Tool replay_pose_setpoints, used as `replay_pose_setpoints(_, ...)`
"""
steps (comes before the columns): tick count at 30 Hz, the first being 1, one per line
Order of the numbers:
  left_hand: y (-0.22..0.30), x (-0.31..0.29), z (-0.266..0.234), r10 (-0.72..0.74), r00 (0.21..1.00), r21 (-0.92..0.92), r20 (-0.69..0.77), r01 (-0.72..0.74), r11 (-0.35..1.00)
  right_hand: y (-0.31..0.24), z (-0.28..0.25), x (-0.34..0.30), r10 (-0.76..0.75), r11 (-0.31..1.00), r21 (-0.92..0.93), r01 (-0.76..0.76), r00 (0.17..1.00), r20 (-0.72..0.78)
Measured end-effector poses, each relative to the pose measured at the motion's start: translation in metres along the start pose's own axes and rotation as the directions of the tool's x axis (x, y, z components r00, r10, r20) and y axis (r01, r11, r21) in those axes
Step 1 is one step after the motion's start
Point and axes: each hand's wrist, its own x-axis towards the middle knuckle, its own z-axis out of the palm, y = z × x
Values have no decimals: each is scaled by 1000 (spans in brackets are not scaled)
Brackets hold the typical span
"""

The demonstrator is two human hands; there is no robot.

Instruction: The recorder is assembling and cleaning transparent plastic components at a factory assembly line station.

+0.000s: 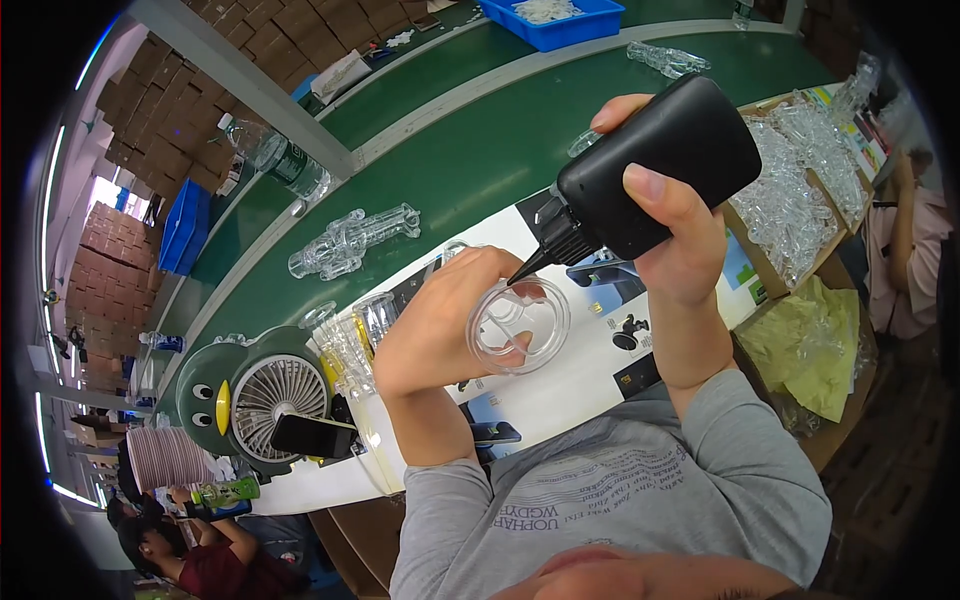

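Observation:
My right hand (685,235) grips a black squeeze bottle (665,165), tilted so that its narrow pointed nozzle aims down to the left. The nozzle tip is at the upper rim of a transparent round plastic part (545,345); whether they touch I cannot tell. My left hand (430,320) has its fingers closed around that part from the left side. Thin dividing lines run across the inside of the round part. Beyond my left hand, a transparent plastic piece shaped like a jointed figure (355,240) lies on the green surface.
A penguin-shaped fan (280,400) with a phone (312,437) before it stands at left, near several transparent parts (345,345). Boxes of transparent pieces (780,190) and yellow wrapping (805,345) are at right. A water bottle (280,158) and blue tray (550,28) sit farther back.

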Motion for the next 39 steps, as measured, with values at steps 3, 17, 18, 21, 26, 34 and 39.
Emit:
replay_pose_setpoints(3,0,0,0,0,999,-5,43,0,1000,0,0,0,6,1000,-13,-5,1000,17)
replay_pose_setpoints(17,0,3,1,-24,969,-67,247,42,997,0,-1,0,44,999,-17,-43,993,113)
replay_pose_setpoints(18,-1,3,2,-40,961,-83,274,65,994,0,0,1,70,998,-15,-69,989,132)
replay_pose_setpoints(21,-4,4,3,-41,944,-119,326,84,989,-2,1,1,129,992,-21,-127,981,147)
replay_pose_setpoints(26,-10,5,7,20,926,-118,378,27,993,-4,5,1,217,976,-7,-218,963,159)
replay_pose_setpoints(34,-17,8,17,115,866,-379,487,91,921,-4,5,2,274,959,13,-282,941,199)
replay_pose_setpoints(39,-20,9,18,124,836,-390,534,113,914,-4,7,1,293,954,8,-301,934,204)
